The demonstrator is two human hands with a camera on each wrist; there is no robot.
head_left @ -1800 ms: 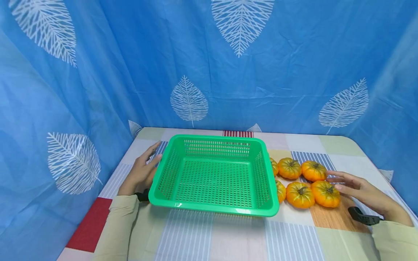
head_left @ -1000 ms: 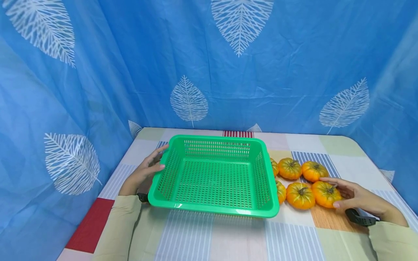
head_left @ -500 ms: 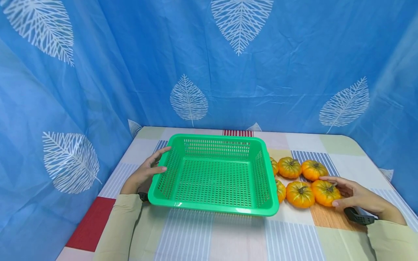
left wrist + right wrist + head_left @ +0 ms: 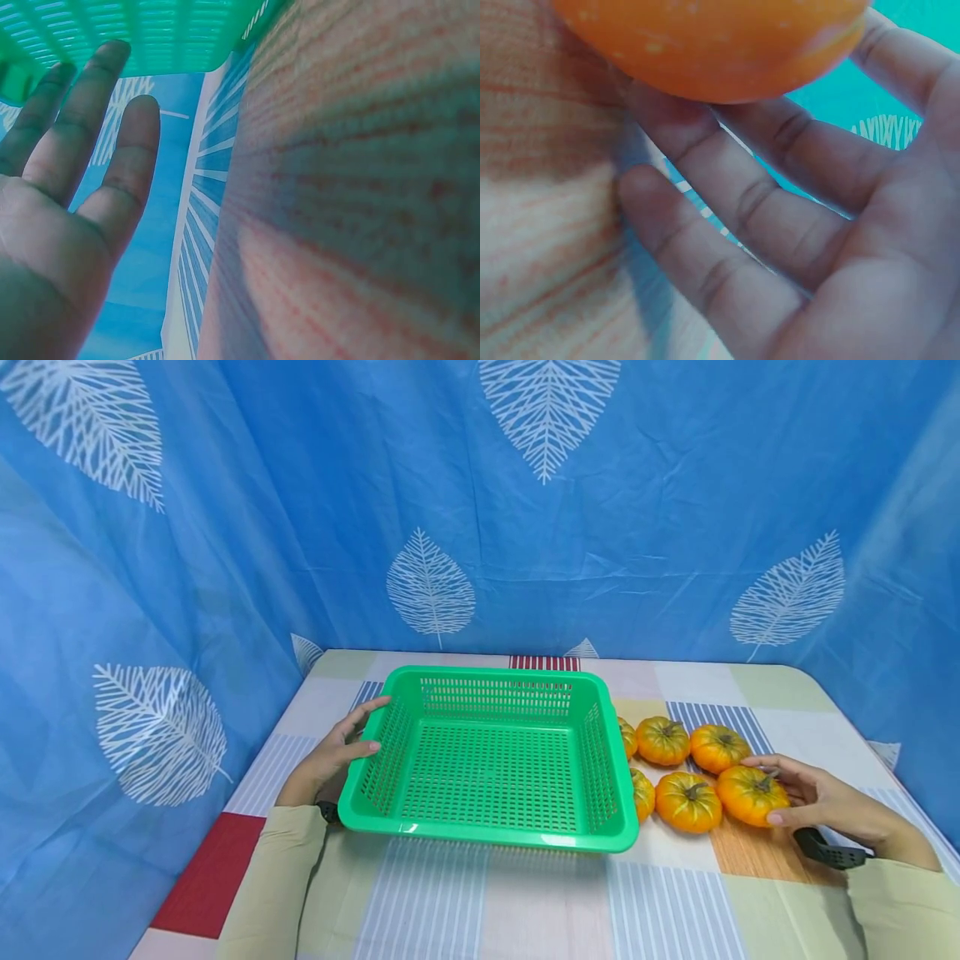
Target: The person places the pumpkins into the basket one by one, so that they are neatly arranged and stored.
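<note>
A green plastic basket (image 4: 487, 841) with slotted walls stands in the middle of the head view. My left hand (image 4: 330, 760) is at its left side, thumb and index fingertip on the rim. In the left wrist view the other fingers (image 4: 79, 124) extend fairly straight beside the basket wall (image 4: 165, 37). My right hand (image 4: 836, 797) holds a small orange pumpkin (image 4: 750, 795) between thumb and fingers, at the right end of the front row. The right wrist view shows fingers under the pumpkin's rounded side (image 4: 720, 52).
Several more orange pumpkins lie right of the basket in two rows, including a front one (image 4: 687, 802) and a back one (image 4: 718, 748). The basket's right wall partly hides the leftmost ones. A patchwork cloth (image 4: 540, 902) covers the table; a blue curtain (image 4: 622, 568) hangs behind.
My right hand has come in from the right, closed round the front-right pumpkin and shifted it slightly right, tilting it. My left hand has moved right onto the basket's rim.
</note>
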